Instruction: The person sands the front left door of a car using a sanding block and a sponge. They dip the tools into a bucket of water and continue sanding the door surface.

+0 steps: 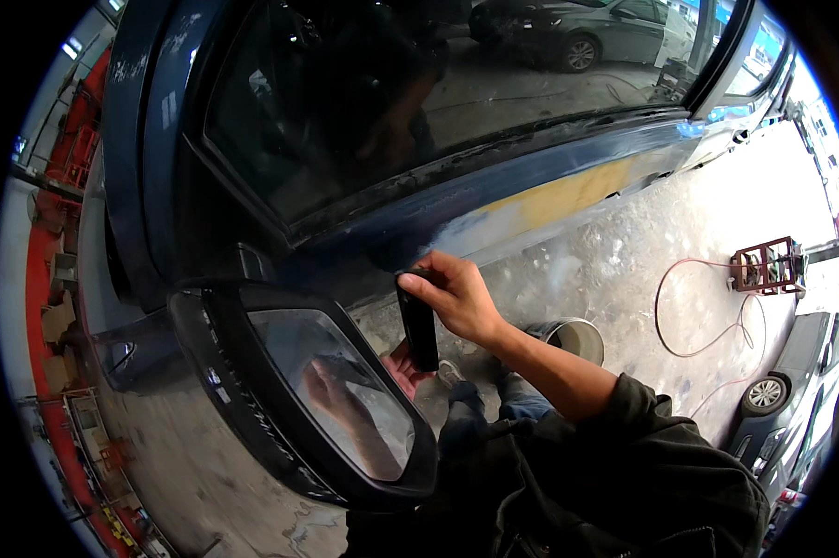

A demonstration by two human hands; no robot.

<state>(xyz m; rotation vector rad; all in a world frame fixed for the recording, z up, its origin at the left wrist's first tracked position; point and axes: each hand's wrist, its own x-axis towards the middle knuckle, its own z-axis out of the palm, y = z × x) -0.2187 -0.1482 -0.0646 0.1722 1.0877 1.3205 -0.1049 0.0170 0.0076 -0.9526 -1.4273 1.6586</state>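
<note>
My right hand grips the upper end of a flat, black, oblong block, thumb along its top and fingers behind it. It is held nearly upright beside the car door, and its exact kind I cannot make out. At its lower end are the curled fingers of my left hand, partly hidden behind the black wing mirror. The mirror's glass reflects a hand and forearm. Beyond my right hand, the dark blue car door carries a grey and yellow filler patch below the window.
A bucket stands on the concrete floor behind my right forearm. Farther right, a red hose loops from a red-framed machine. Another car is parked at the right edge. Shelving and boxes line the left wall.
</note>
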